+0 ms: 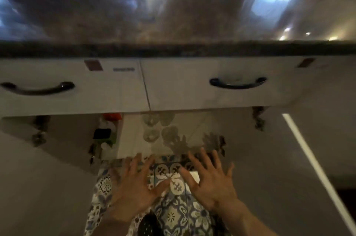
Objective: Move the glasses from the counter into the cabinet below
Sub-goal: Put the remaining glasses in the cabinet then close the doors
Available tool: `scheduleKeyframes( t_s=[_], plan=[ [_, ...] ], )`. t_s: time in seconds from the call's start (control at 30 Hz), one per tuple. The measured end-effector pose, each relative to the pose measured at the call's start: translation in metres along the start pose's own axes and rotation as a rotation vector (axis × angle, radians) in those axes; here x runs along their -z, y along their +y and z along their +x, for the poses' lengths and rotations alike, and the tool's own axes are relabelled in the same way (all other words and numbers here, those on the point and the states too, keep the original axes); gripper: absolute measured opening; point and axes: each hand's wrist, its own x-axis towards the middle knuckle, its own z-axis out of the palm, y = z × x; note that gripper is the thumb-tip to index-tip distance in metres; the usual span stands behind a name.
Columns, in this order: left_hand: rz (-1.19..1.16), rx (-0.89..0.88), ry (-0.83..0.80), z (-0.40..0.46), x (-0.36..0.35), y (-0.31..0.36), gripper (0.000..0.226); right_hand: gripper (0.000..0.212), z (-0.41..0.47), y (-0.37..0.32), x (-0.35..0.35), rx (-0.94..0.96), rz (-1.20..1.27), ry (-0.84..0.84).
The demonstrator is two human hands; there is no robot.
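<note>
Inside the open cabinet four glasses stand grouped at the back, leaving room in front; left hand and right hand hover spread, empty

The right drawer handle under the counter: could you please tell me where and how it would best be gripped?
Grip the right drawer handle at the middle of its bow, probably with the fingers hooked in from below. It is a dark arched bar fixed at both ends, standing furthest off the white drawer front at its centre. Both the left hand and the right hand are open and empty below it.
</note>
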Motion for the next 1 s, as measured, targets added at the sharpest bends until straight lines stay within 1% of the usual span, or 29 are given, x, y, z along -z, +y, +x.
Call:
scheduleKeyframes(
  t_s=[0.1, 0.23, 0.3, 0.5, 0.7, 0.9, 1.0],
  plan=[
    [-0.035, 0.006, -0.027, -0.035, 0.025, 0.011, 0.108, 0.102, -0.041, 0.008, 0.027, 0.012, -0.019, -0.008],
    [0.043, 0.024, -0.029, -0.088, 0.059, 0.036, 0.109, 0.102, -0.094, 0.013, 0.051, 0.031, -0.007, -0.009],
    [0.043, 0.011, -0.04, -0.112, 0.074, 0.047, 0.108, 0.101, -0.117, 0.013, 0.061, 0.038, -0.006, 0.006],
    [0.064, -0.05, 0.001, -0.17, 0.099, 0.067, 0.105, 0.1, -0.173, 0.002, 0.071, 0.043, -0.014, 0.101],
    [0.135, -0.093, -0.044, -0.201, 0.114, 0.056, 0.102, 0.098, -0.204, -0.022, 0.07, 0.029, -0.029, 0.083],
    [0.032, -0.081, -0.014, -0.209, 0.126, 0.033, 0.099, 0.096, -0.223, -0.044, 0.069, 0.033, 0.031, 0.124],
    [-0.13, -0.016, -0.003, -0.219, 0.133, 0.015, 0.091, 0.09, -0.234, -0.036, 0.075, 0.027, 0.22, 0.17]
  ],
)
